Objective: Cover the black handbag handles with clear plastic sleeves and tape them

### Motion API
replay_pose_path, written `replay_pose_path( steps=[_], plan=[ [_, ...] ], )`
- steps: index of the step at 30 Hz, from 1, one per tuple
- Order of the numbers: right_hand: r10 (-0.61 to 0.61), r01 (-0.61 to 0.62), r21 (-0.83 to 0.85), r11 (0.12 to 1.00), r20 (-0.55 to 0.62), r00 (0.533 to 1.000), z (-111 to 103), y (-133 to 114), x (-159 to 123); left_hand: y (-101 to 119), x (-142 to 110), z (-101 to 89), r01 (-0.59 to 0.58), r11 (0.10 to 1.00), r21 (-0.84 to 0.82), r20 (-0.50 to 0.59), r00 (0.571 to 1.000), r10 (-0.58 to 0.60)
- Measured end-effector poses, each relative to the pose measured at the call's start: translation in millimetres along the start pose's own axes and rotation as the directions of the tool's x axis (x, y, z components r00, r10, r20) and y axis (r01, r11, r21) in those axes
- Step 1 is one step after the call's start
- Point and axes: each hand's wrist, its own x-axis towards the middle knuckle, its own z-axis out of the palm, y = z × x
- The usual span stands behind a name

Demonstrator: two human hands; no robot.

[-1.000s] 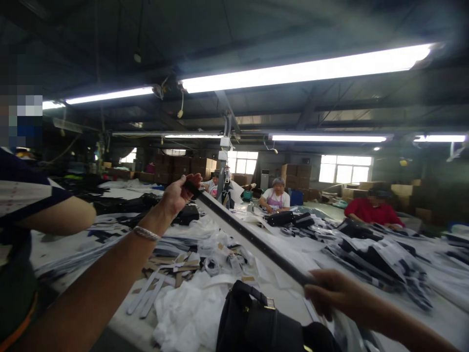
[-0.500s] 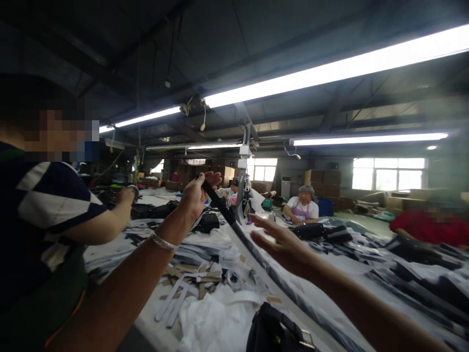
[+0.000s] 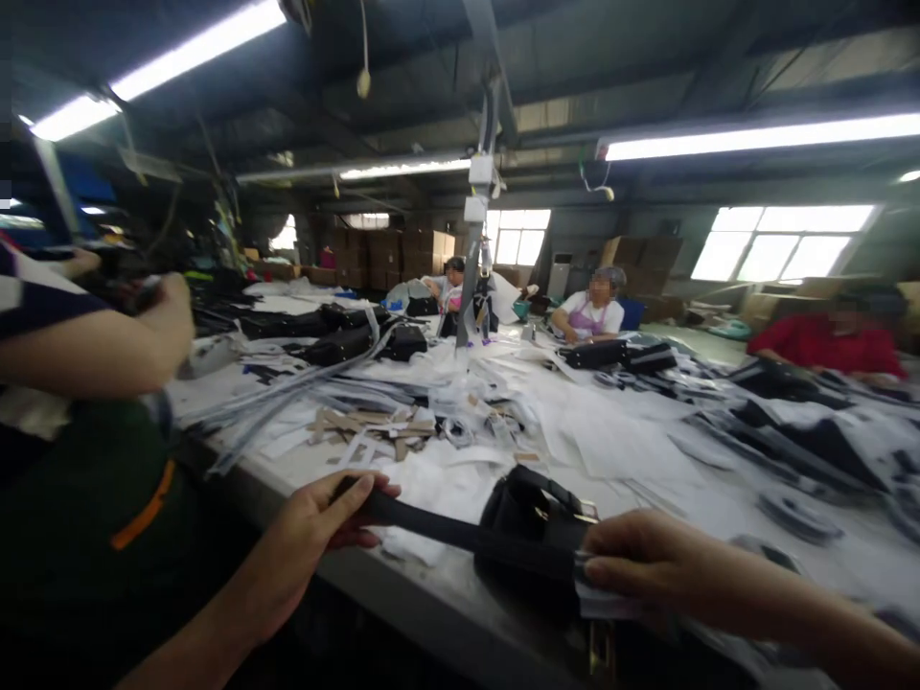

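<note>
A black strap [image 3: 446, 529] is stretched between my two hands, low in front of me. My left hand [image 3: 316, 527] is closed on its left end, the thumb lying along the top. At the other side my right hand [image 3: 639, 556] pinches the strap where a whitish, thin wrapping [image 3: 602, 602] begins. Behind and partly under the strap stands a small black handbag [image 3: 503, 503] with a handle and gold-coloured buckles, close to the table's front edge. My right hand covers part of the bag.
Brown and white strips [image 3: 374, 431] lie heaped on the white table [image 3: 402, 613]. Black pieces and grey straps spread to both sides. A co-worker's arm [image 3: 107, 345] is close on my left; other people sit across the table. A grey post [image 3: 471, 278] rises mid-table.
Both hands have come down with the strap, from raised to just above the table edge. My right hand has gone from open to closed on the strap's wrapped part. The view has tilted down.
</note>
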Motion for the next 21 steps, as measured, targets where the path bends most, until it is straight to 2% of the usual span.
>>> replay_pose_path(
  steps=[4, 8, 13, 19, 21],
  plan=[
    [0.153, -0.153, -0.036, 0.988, 0.014, 0.988, 18, 35, -35, -49, -25, 23.6, 0.218, 0.976, -0.013, 0.091, 0.972, -0.216],
    [0.22, -0.22, 0.008, 0.976, -0.015, 0.975, 32, 56, -58, -76, -27, 40.9, 0.343, 0.936, -0.084, 0.169, 0.93, -0.326],
    [0.211, -0.21, 0.041, 0.977, -0.016, 0.977, 39, 75, -71, -90, -26, 54.9, 0.4, 0.907, -0.134, 0.226, 0.903, -0.365],
    [0.205, -0.203, 0.083, 0.976, -0.018, 0.979, 40, 84, -75, -92, -27, 60.8, 0.41, 0.905, -0.109, 0.241, 0.895, -0.376],
    [0.2, -0.198, 0.089, 0.976, -0.012, 0.98, 40, 84, -75, -93, -25, 59.9, 0.385, 0.92, -0.072, 0.233, 0.904, -0.36]
  ],
)
